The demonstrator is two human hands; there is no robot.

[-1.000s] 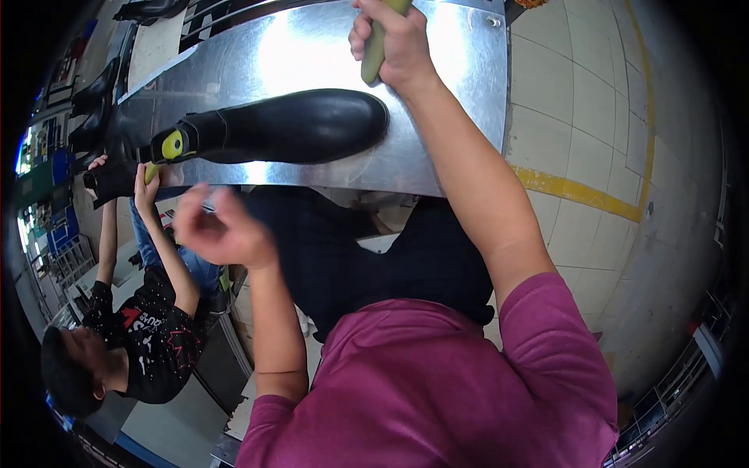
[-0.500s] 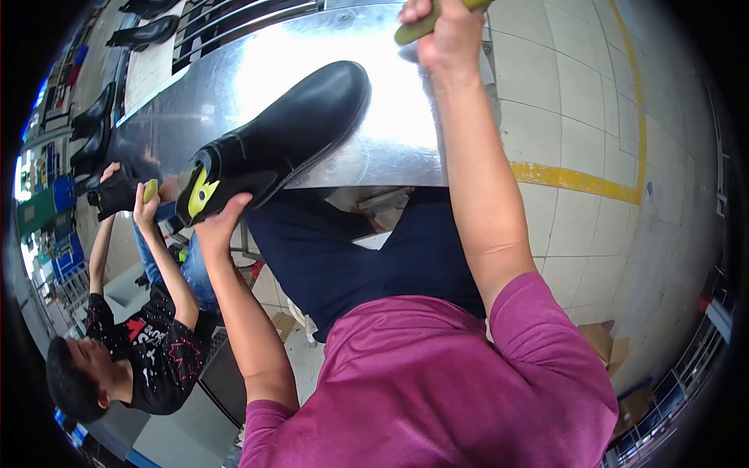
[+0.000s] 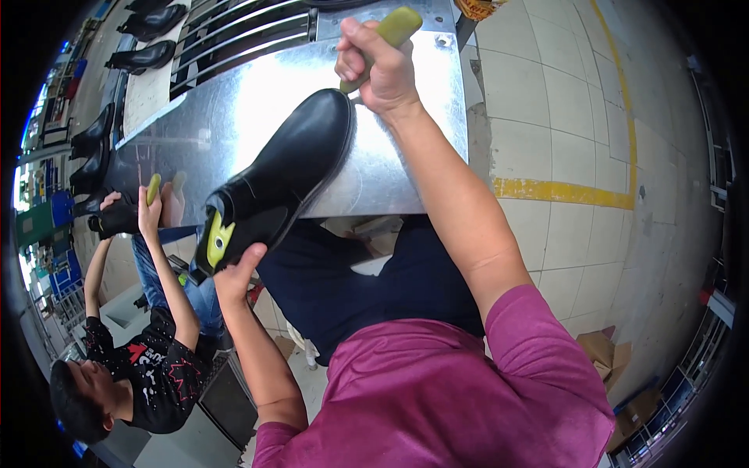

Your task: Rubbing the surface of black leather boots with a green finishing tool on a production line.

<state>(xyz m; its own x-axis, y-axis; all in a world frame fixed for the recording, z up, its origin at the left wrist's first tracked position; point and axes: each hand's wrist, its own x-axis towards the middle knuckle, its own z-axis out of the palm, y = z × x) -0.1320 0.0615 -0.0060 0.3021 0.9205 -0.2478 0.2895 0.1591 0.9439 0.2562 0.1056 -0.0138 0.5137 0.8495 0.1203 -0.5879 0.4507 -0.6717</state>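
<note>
A black leather ankle boot [image 3: 292,156] lies slantwise over the metal bench, toe pointing away and right. A yellow-green last [image 3: 221,238] with a round hole shows in its opening. My left hand [image 3: 236,274] is closed round the heel end, thumb on the near side. Just past the toe, my right hand [image 3: 384,69] is wrapped round an olive-green oblong tool [image 3: 399,26]. The tool slants, its lower end by the boot's toe; whether they touch I cannot tell. Its exact kind does not show.
The shiny metal bench [image 3: 390,183] ends at my lap. Metal bars [image 3: 242,43] run beyond it, with black boots [image 3: 144,56] at the far left. On my left a co-worker [image 3: 148,359] holds a dark boot [image 3: 117,218] and a similar green tool [image 3: 154,189].
My right hand has swung left and nearer with the green tool, from beyond the bench's right edge to the boot's toe. The boot and my left hand have shifted slightly nearer in view.
</note>
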